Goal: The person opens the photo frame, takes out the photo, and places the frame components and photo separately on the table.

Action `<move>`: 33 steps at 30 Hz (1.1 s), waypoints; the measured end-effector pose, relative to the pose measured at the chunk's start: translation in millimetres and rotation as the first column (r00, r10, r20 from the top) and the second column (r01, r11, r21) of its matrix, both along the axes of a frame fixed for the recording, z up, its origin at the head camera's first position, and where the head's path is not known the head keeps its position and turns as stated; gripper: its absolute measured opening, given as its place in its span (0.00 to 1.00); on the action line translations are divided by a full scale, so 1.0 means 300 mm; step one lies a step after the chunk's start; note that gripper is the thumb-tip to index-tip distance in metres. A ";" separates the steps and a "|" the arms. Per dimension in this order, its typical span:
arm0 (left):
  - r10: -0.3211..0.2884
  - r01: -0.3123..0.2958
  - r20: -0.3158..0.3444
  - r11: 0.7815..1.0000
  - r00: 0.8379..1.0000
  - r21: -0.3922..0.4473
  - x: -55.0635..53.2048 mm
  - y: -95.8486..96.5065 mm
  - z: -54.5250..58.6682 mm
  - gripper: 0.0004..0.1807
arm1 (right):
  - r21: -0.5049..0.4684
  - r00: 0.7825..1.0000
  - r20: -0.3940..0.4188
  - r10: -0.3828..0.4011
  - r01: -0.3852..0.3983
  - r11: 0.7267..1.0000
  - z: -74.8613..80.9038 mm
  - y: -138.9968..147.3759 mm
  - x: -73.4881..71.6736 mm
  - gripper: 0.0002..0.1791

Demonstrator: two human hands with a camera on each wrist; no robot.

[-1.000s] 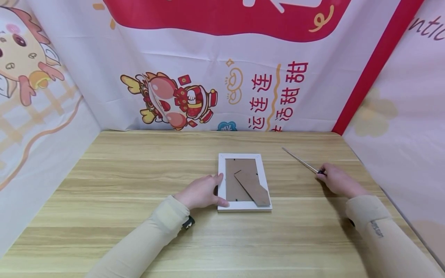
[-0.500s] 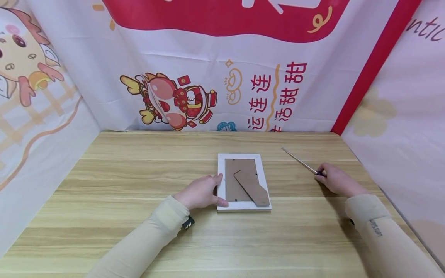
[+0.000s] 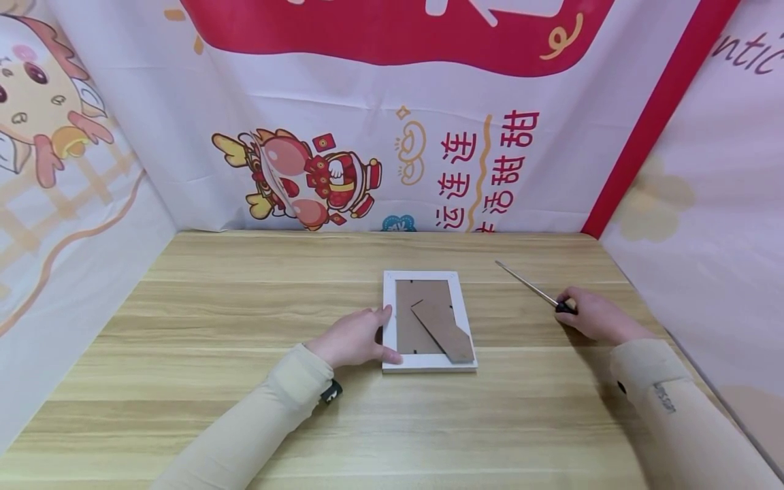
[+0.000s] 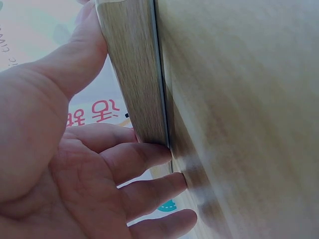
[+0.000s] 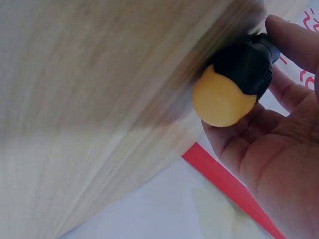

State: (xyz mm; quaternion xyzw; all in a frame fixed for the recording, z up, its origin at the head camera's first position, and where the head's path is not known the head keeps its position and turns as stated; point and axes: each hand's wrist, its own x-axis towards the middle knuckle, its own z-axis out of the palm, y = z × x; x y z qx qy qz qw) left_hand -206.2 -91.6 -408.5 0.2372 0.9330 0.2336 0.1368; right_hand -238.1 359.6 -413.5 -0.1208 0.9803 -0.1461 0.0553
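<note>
A white picture frame [image 3: 388, 289] lies face down on the wooden table, its brown backboard [image 3: 413, 333] and slanting stand leg [image 3: 450, 333] facing up. My left hand [image 3: 354, 338] holds the frame's left side near the lower corner. The thumb lies over the frame while the other fingers are at its side edge [image 4: 134, 69]. Off to the right, my right hand [image 3: 597, 316] grips a screwdriver [image 3: 527, 280] low over the table. Its shaft points to the far left. In the right wrist view, the handle's rounded yellow end [image 5: 222, 99] and black part [image 5: 244, 64] show between thumb and fingers.
The light wooden table [image 3: 245, 292] extends around the frame on all sides. A printed white and red cloth [image 3: 367, 82] hangs along the back edge, and more printed cloth [image 3: 704, 258] stands at the right and left sides.
The right hand has shifted slightly on the screwdriver, and more of the black handle now shows in the head view. The left hand and the picture frame have stayed in place.
</note>
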 end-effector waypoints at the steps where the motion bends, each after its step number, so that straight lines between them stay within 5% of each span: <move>1: -0.001 0.001 -0.001 1.000 1.000 0.001 0.000 0.000 0.000 0.54 | 0.002 1.000 0.004 -0.002 0.002 1.000 0.002 0.001 0.001 0.17; 12: -0.008 0.008 -0.006 1.000 1.000 -0.014 -0.003 0.001 0.001 0.54 | -0.062 0.999 0.042 -0.005 0.007 0.998 0.063 -0.008 0.007 0.26; 21: 0.008 -0.008 0.018 1.000 1.000 -0.005 -0.017 -0.014 0.016 0.49 | -0.077 0.995 -0.085 0.043 -0.049 0.996 0.193 -0.156 0.094 0.22; 27: 0.026 -0.024 -0.025 0.998 0.999 0.051 -0.100 -0.063 0.051 0.33 | -0.164 0.988 -0.115 0.102 -0.120 0.979 0.197 -0.253 0.149 0.22; 33: 0.022 -0.021 -0.009 0.996 1.000 0.090 -0.212 -0.098 0.062 0.30 | -0.182 0.992 0.040 0.121 -0.111 0.977 0.165 -0.334 0.180 0.29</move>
